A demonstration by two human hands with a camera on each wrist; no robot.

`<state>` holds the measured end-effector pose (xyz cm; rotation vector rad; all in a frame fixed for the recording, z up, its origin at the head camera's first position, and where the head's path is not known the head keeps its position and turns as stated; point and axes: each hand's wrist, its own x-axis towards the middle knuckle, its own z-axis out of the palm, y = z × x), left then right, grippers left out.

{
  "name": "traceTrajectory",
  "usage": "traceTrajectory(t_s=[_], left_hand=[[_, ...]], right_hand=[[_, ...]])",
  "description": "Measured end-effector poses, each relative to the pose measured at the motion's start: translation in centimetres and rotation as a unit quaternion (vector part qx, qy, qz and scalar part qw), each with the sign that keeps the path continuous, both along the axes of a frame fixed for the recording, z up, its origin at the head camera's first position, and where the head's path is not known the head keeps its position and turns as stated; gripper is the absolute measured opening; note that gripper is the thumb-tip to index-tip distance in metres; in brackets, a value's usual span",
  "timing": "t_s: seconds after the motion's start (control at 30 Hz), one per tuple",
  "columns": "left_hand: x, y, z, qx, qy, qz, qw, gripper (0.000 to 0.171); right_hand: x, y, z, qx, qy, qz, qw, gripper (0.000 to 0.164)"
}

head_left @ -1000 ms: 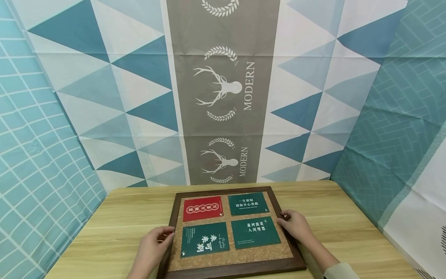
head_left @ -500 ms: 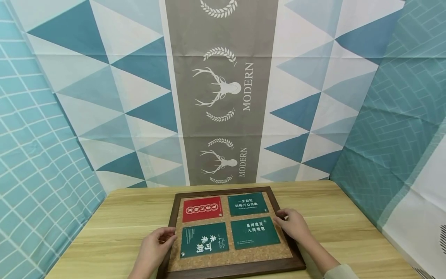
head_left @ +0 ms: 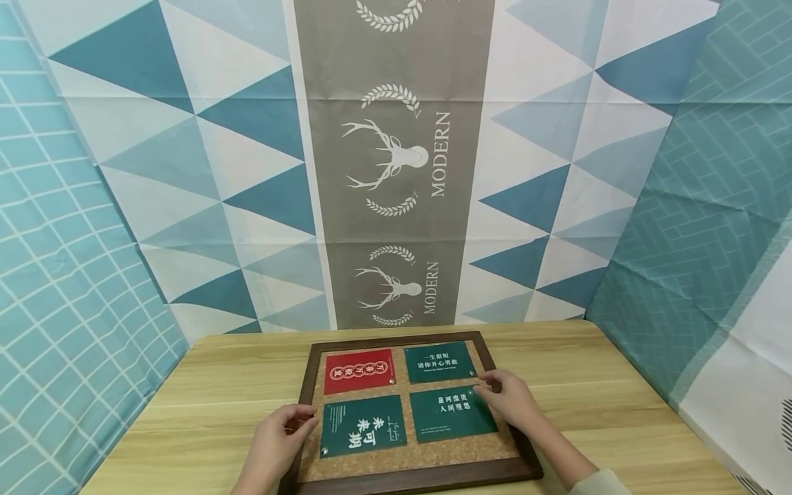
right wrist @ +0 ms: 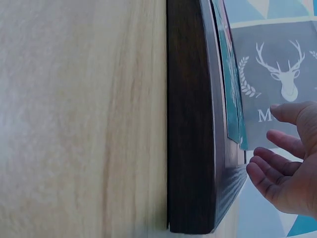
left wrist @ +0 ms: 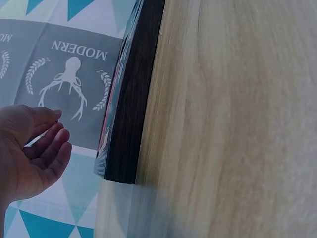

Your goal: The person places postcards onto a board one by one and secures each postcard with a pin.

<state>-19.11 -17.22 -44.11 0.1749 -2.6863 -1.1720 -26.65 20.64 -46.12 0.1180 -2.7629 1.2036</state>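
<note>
A cork board (head_left: 460, 450) in a dark brown wooden frame (head_left: 427, 478) lies flat on the table. Pinned to it are a red card (head_left: 359, 371) at back left and three green cards: back right (head_left: 436, 362), front left (head_left: 363, 426) and front right (head_left: 452, 412). My left hand (head_left: 278, 436) hovers over the frame's left side, fingers loosely bent, with nothing visible in it. Over the right side, my right hand (head_left: 510, 399) has its fingertips above the edge of the front right green card; the right wrist view shows its thumb and fingers spread apart, holding nothing.
The light wood table (head_left: 235, 385) extends around the board on both sides. Behind it hangs a patterned cloth (head_left: 396, 206) with triangles and deer heads. Blue tiled sheeting (head_left: 56, 261) stands at left and teal sheeting (head_left: 699, 240) at right.
My right hand has moved left, from the frame's right edge to over the front right green card. The left hand has shifted slightly right. The board and cards stay in place.
</note>
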Motion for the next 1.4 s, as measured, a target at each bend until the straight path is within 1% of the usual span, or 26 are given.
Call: traceTrajectory(t_s=[0.2, 0.53, 0.73, 1.0, 1.13, 1.3, 1.4], left_hand=[[0.0, -0.1, -0.2, 0.013, 0.000, -0.004, 0.9999, 0.014], [0.0, 0.4, -0.2, 0.020, -0.005, -0.008, 0.9998, 0.014], [-0.3, 1.0, -0.1, 0.008, -0.007, -0.024, 0.9997, 0.014], [-0.6, 1.8, -0.2, -0.006, 0.006, -0.039, 0.9992, 0.014], [-0.7, 2.3, -0.1, -0.006, -0.004, -0.043, 0.9991, 0.014], [-0.7, 2.8, 0.0, -0.006, -0.002, -0.060, 0.9982, 0.014], [-0.8, 3.3, 0.1, -0.009, -0.001, -0.069, 0.9975, 0.014]], right_hand=[[0.2, -0.8, 0.1, -0.002, 0.002, 0.019, 1.000, 0.027], [0.4, -2.0, 0.0, 0.020, 0.019, 0.045, 0.999, 0.026], [0.3, -2.5, -0.2, 0.051, 0.023, 0.073, 0.996, 0.031], [0.4, -2.9, -0.2, 0.065, 0.032, 0.114, 0.991, 0.037], [0.5, -3.0, -0.2, 0.078, 0.031, 0.131, 0.988, 0.040], [0.6, -3.2, -0.3, 0.097, 0.024, 0.149, 0.984, 0.043], [0.6, -3.3, -0.4, 0.108, 0.022, 0.157, 0.981, 0.042]])
